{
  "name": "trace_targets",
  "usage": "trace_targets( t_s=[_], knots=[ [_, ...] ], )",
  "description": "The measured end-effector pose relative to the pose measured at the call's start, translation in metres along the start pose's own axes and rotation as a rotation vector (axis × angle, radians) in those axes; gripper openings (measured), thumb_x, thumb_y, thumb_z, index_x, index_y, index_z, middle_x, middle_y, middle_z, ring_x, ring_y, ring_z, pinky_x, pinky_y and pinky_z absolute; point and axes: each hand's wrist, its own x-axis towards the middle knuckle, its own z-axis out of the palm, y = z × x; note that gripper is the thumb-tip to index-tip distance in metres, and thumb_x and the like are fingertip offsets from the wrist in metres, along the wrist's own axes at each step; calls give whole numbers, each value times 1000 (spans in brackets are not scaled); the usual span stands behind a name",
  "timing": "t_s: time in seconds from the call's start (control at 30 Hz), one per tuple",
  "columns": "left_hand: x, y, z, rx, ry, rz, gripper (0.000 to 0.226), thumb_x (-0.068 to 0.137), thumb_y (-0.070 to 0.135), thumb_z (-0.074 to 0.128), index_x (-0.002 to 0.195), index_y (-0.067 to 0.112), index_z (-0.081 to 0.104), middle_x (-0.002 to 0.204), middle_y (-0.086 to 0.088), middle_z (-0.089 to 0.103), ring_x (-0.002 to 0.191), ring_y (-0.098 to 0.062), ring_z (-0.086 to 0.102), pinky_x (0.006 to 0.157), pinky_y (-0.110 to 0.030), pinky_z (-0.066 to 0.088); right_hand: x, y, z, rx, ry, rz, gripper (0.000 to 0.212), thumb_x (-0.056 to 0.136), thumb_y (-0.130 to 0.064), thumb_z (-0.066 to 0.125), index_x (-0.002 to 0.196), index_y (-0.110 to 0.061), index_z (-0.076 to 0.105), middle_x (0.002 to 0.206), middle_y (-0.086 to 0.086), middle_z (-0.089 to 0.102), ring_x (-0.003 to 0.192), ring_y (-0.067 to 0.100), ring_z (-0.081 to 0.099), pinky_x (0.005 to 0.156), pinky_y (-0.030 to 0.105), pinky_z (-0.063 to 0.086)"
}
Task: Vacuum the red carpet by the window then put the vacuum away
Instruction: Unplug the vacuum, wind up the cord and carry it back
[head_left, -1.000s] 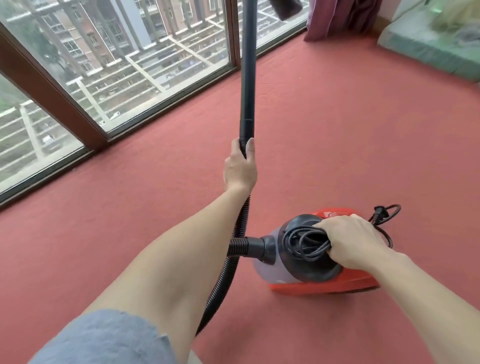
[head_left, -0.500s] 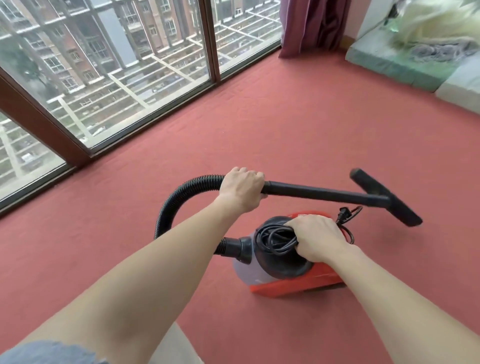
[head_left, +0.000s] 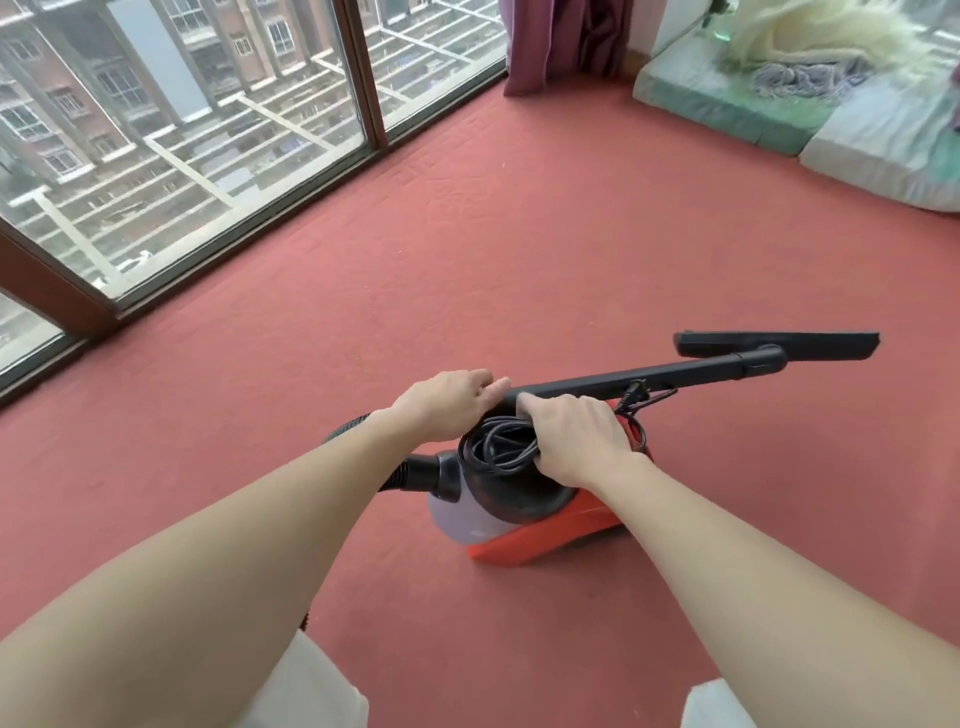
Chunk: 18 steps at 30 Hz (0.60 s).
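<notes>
**Vacuuming looks done, still needs putting away**

The red canister vacuum (head_left: 545, 535) sits on the red carpet (head_left: 467, 260), a little way in from the window (head_left: 208, 130), so it's not stored yet. The power cord (head_left: 498, 447) is coiled on top of the canister and the plug (head_left: 636, 389) dangles loose by the wand (head_left: 649, 376). With the machine unplugged, the cleaning half reads as finished.

The person's right hand (head_left: 576, 441) is curled over the cord coil, gripping it against the top of the machine. The left hand (head_left: 452, 402) lies on the near end of the wand with its fingers mostly straight, touching rather than clamping as far as anyone can tell. The wand runs across just above the canister, and the floor nozzle (head_left: 779, 345) sticks out to the right, seemingly lifted off the carpet. The hose (head_left: 415, 470) is mostly hidden behind the left forearm.

What's left, probably: get a proper hold on the wand, lift the whole lot and carry it off. No storage spot shows here.
</notes>
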Motion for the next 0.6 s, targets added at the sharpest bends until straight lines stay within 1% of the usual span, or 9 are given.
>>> trace_targets(
  t_s=[0.1, 0.17, 0.27, 0.3, 0.37, 0.43, 0.5, 0.53, 0.6],
  knots=[
    [-2, 4, -1, -22, -47, 35, 76, 78, 90, 17, 95, 26, 55, 100, 3, 55, 92, -22, 58, 84, -43, 47, -1, -2, 4, 51, 97, 50, 46, 83, -13, 65, 122, -15, 40, 99, 5, 69, 93, 33, 68, 68, 35, 32],
    [-3, 3, -3, -2, -124, 63, 90, 59, 100, 31, 102, 25, 54, 103, 7, 49, 91, -18, 57, 77, -38, 45, -1, -3, 8, 97, 119, 60, 55, 83, -13, 67, 129, -10, 37, 108, 7, 65, 98, 33, 65, 71, 35, 32],
    [-7, 5, -9, 110, -212, 105, 94, 48, 93, 63, 113, 26, 50, 108, 9, 45, 94, -16, 55, 80, -36, 48, 2, -2, 11, 149, 108, 79, 75, 80, -17, 75, 141, -10, 32, 127, 11, 48, 113, 31, 52, 82, 38, 42],
    [-8, 8, -8, 151, -215, 129, 95, 47, 88, 70, 114, 24, 49, 108, 9, 45, 94, -14, 54, 81, -36, 49, 4, -2, 12, 136, 92, 91, 75, 79, -16, 76, 141, -10, 34, 131, 13, 41, 117, 32, 46, 86, 38, 45],
    [-10, 14, -3, 246, -178, 188, 89, 51, 81, 75, 112, 22, 48, 104, 8, 45, 92, -14, 51, 80, -35, 50, 6, -3, 11, 82, 64, 117, 56, 79, -15, 74, 128, -11, 46, 132, 14, 34, 118, 32, 38, 90, 39, 45],
    [-10, 17, 1, 294, -144, 222, 79, 57, 73, 75, 110, 21, 47, 103, 7, 45, 91, -16, 51, 79, -36, 51, 7, -4, 12, -8, 58, 134, 42, 80, -22, 73, 116, -14, 52, 128, 12, 37, 116, 32, 37, 96, 43, 40],
    [-11, 15, 3, 272, -124, 223, 70, 60, 65, 75, 109, 22, 47, 102, 8, 45, 89, -16, 52, 77, -38, 52, 8, -3, 12, -86, 38, 128, 43, 79, -29, 71, 116, -18, 53, 127, 9, 42, 121, 32, 39, 102, 50, 33],
    [-12, 15, 5, 254, -114, 224, 67, 60, 61, 75, 107, 23, 46, 101, 8, 44, 87, -16, 53, 76, -39, 52, 9, 0, 12, -77, 5, 112, 45, 79, -30, 70, 118, -19, 51, 128, 7, 45, 124, 32, 41, 105, 53, 31],
    [-15, 16, 8, 235, -101, 234, 63, 60, 57, 74, 106, 24, 46, 100, 9, 44, 86, -16, 54, 76, -41, 53, 10, 9, 9, 18, -96, 83, 46, 80, -34, 68, 118, -20, 47, 124, 4, 53, 122, 30, 49, 104, 50, 35]
  ],
)
